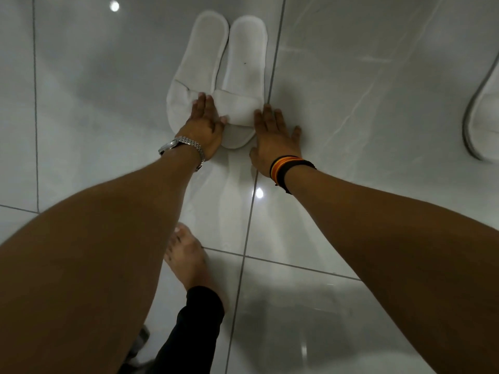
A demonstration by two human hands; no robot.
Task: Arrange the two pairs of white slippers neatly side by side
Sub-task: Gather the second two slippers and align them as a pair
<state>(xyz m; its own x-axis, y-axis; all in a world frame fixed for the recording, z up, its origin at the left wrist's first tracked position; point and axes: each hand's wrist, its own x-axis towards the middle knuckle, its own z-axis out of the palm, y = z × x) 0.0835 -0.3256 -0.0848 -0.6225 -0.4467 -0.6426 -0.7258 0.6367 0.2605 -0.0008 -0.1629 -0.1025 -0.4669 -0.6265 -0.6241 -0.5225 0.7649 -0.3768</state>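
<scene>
Two white slippers lie side by side on the glossy tiled floor, toes toward me: the left slipper (198, 60) and the right slipper (244, 66). My left hand (205, 125), with a metal watch on the wrist, rests flat on the toe bands where the two slippers meet. My right hand (274, 136), fingers spread, presses against the right slipper's outer toe edge, palm on the floor. Another white slipper (483, 114) shows partly at the right edge of the view; the rest of it is cut off.
Grey polished floor tiles (351, 76) with dark grout lines spread all around. My bare foot (189, 255) and a black trouser leg (194, 325) stand below the hands. Ceiling lights reflect on the tiles.
</scene>
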